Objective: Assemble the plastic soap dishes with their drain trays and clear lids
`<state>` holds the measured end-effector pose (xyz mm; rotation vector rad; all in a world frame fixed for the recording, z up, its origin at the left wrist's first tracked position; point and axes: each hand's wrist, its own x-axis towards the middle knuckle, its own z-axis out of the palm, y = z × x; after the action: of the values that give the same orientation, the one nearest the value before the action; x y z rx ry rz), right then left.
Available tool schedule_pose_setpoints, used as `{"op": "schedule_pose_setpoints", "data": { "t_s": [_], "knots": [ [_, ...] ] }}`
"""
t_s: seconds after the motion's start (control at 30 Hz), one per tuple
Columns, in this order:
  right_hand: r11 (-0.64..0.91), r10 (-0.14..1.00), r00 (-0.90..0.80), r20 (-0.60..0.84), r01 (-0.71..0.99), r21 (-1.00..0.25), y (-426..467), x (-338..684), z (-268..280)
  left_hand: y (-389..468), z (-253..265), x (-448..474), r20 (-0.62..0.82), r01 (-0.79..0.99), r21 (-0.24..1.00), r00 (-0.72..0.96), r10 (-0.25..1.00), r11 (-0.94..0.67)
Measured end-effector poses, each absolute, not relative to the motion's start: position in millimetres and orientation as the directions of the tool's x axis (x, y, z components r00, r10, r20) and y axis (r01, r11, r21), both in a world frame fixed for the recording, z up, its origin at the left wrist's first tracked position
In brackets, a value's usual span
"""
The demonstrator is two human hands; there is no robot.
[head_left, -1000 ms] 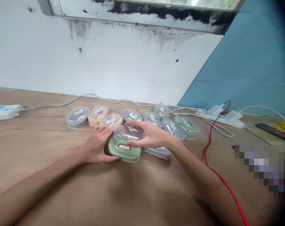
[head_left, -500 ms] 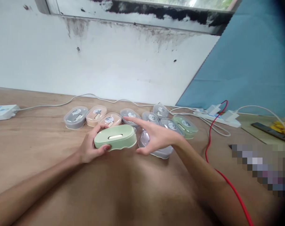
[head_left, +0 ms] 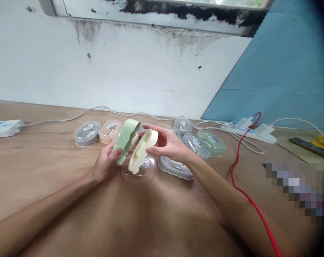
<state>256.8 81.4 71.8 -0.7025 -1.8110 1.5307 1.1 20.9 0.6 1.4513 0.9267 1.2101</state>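
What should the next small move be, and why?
Probably ease the right hand, with the cream piece, slightly away from the green cover in the left hand: both pieces are tilted and close together, and the clear lid lies on the table below, so knocking seems possible.

White wall (head_left: 129,71) is filling most of the back, dark grimy stains (head_left: 85,30) are running down below the window ledge, small dark holes (head_left: 199,67) are dotting it. Black, patchy band (head_left: 164,10) is crossing the top, paint flaking. Sliver of window (head_left: 226,3) is showing at the top edge; bright, blurry green is coming through. Blue panel (head_left: 279,75) is covering the right side, its edge slanting across the white. Wooden tabletop (head_left: 30,171) is stretching along the wall, grain showing, near part looking darker.
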Motion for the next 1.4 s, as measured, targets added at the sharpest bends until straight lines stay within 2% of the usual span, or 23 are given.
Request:
{"op": "schedule_pose_setpoints", "data": {
  "t_s": [0.07, 0.1, 0.17, 0.23, 0.37, 0.43, 0.57, 0.63, 0.73, 0.83, 0.9, 1.0, 1.1, 1.17, 1.3, 1.4],
  "knots": [
    [0.238, 0.741, -0.664, 0.101, 0.119, -0.964, 87.2, 266.5, 73.8, 22.4, 3.2, -4.1, 0.288, 0.139, 0.939, 0.176, 0.941, -0.313],
    [0.293, 0.722, -0.688, 0.078, 0.202, -0.935, 89.4, 271.6, 75.2, 22.9, 4.0, -6.7, 0.342, 0.267, 0.884, 0.188, 0.921, -0.383],
    [0.417, 0.690, -0.722, 0.037, 0.356, -0.836, 92.1, 281.3, 78.6, 23.7, 3.8, -11.0, 0.444, 0.490, 0.704, 0.261, 0.857, -0.514],
    [0.515, 0.690, -0.723, 0.028, 0.463, -0.722, 92.7, 288.1, 81.1, 24.5, 1.8, -14.1, 0.486, 0.578, 0.557, 0.355, 0.799, -0.596],
    [0.661, 0.652, -0.757, 0.034, 0.546, -0.515, 92.5, 287.7, 75.8, 25.9, -0.3, -18.4, 0.580, 0.528, 0.421, 0.469, 0.666, -0.738],
    [0.699, 0.635, -0.771, 0.038, 0.553, -0.454, 93.4, 283.1, 68.2, 25.6, 1.8, -19.0, 0.651, 0.459, 0.364, 0.496, 0.574, -0.810],
    [0.691, 0.650, -0.757, 0.070, 0.550, -0.469, 97.4, 278.7, 56.6, 21.4, 6.9, -12.9, 0.676, 0.358, 0.219, 0.616, 0.406, -0.908],
    [0.686, 0.653, -0.752, 0.090, 0.536, -0.492, 99.2, 280.5, 56.8, 18.8, 7.4, -7.8, 0.631, 0.378, 0.170, 0.668, 0.395, -0.910],
    [0.666, 0.674, -0.728, 0.127, 0.524, -0.531, 98.1, 283.3, 65.3, 18.0, 5.8, -4.2, 0.578, 0.472, 0.174, 0.662, 0.477, -0.864],
    [0.646, 0.702, -0.690, 0.179, 0.510, -0.567, 88.5, 280.2, 79.4, 24.9, 2.8, -10.4, 0.635, 0.515, 0.239, 0.559, 0.534, -0.823],
    [0.678, 0.660, -0.731, 0.173, 0.481, -0.556, 77.6, 274.9, 87.6, 34.0, 0.4, -19.2, 0.658, 0.560, 0.297, 0.467, 0.591, -0.773],
    [0.721, 0.582, -0.811, 0.052, 0.486, -0.494, 59.8, 266.1, 92.6, 49.6, -3.5, -32.1, 0.579, 0.710, 0.295, 0.398, 0.711, -0.639],
    [0.696, 0.609, -0.789, -0.083, 0.581, -0.421, 48.9, 260.9, 88.2, 60.0, -7.9, -37.3, 0.527, 0.809, 0.224, 0.368, 0.766, -0.543],
    [0.687, 0.643, -0.760, -0.094, 0.627, -0.367, 47.4, 261.0, 83.4, 62.6, -10.9, -36.0, 0.542, 0.838, 0.231, 0.311, 0.781, -0.494],
    [0.702, 0.679, -0.733, -0.027, 0.660, -0.267, 50.5, 264.1, 80.0, 64.3, -13.4, -30.9, 0.522, 0.798, 0.395, 0.212, 0.826, -0.455],
    [0.699, 0.685, -0.729, 0.011, 0.652, -0.293, 50.2, 261.0, 84.9, 63.5, -9.7, -29.5, 0.534, 0.719, 0.553, 0.082, 0.841, -0.421]
  ]
}}
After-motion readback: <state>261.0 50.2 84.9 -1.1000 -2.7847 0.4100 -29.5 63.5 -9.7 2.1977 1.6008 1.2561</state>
